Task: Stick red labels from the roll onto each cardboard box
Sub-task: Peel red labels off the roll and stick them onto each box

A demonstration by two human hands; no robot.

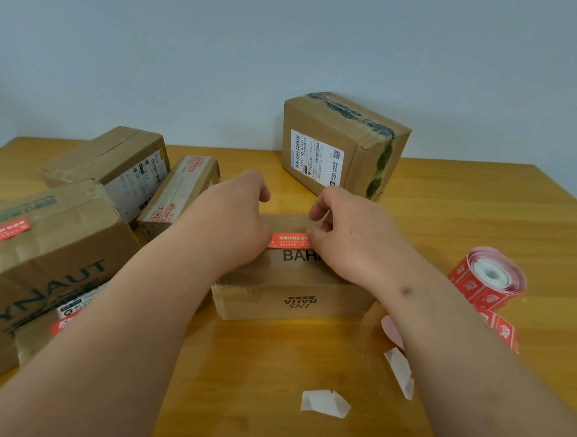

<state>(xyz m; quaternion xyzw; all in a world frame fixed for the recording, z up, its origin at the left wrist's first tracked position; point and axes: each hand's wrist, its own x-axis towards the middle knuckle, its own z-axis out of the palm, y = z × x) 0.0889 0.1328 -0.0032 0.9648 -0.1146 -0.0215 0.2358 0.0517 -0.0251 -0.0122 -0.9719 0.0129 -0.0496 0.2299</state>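
The left hand (236, 218) is lying over the left end of a red label (290, 241), its fingers bent down over the far side of the INS BAHA box (295, 300) so that the tips are hidden; whether they are gripping anything cannot be told. The right hand (345, 228) is resting on the right end of the same label, thumb and forefinger curled together at its edge, seemingly pinching or pressing it. The label is lying flat across the top of this box, above the printed letters BAH.

Right of the box, the label roll (490, 282) is sitting on the wooden table (482, 206), a strip of red labels trailing from it toward the near edge. In front of the box, two white backing scraps (323, 403) are lying on the table. Behind the box to the right, a taped box with a white shipping slip (343, 144) is standing near the wall. Left of the box, a large box printed YNAUT (47, 267) is already carrying red labels, and two more boxes (121, 164) are sitting behind it.
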